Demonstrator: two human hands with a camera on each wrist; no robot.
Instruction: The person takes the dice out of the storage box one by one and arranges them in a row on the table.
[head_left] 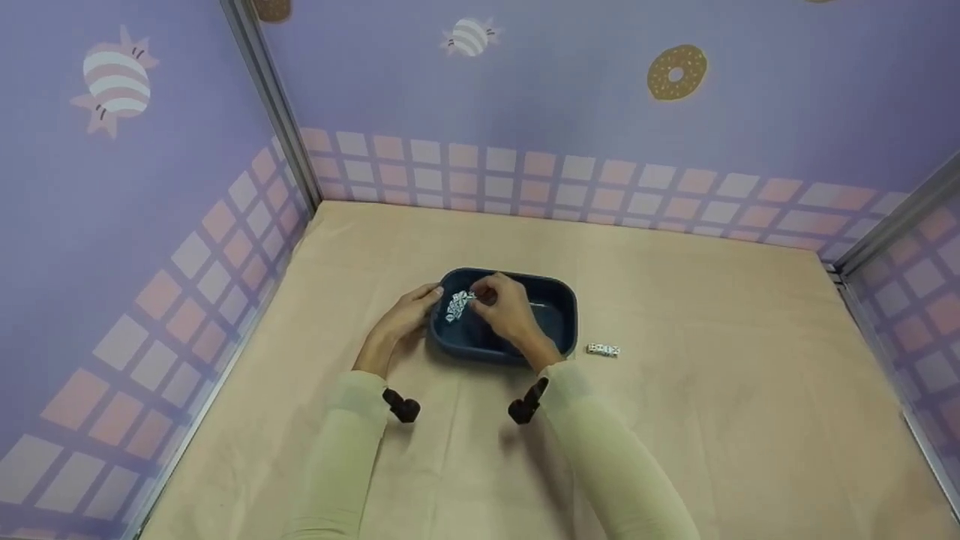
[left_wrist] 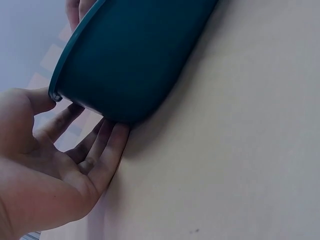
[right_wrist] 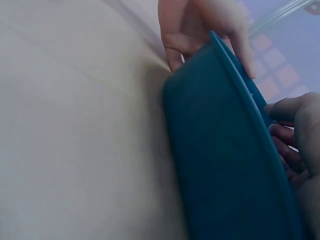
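A dark blue rectangular basin (head_left: 555, 330) stands on the cloth-covered table. Small white dice (head_left: 455, 307) lie clustered in its left end. My left hand (head_left: 409, 313) holds the basin's left side; in the left wrist view its thumb hooks the rim and the fingers lie against the outer wall. My right hand (head_left: 508, 307) reaches over the near rim into the basin, fingers bent, fingertips right at the dice. I cannot tell whether a die is pinched there. In the right wrist view the rim hides part of these fingers (right_wrist: 287, 135).
Several white dice in a short row (head_left: 603, 350) lie on the tan cloth (head_left: 712, 375), just right of the basin. Purple patterned walls (head_left: 570, 112) enclose the table at the back and both sides. Dark camera mounts (head_left: 405, 409) protrude from the wrists.
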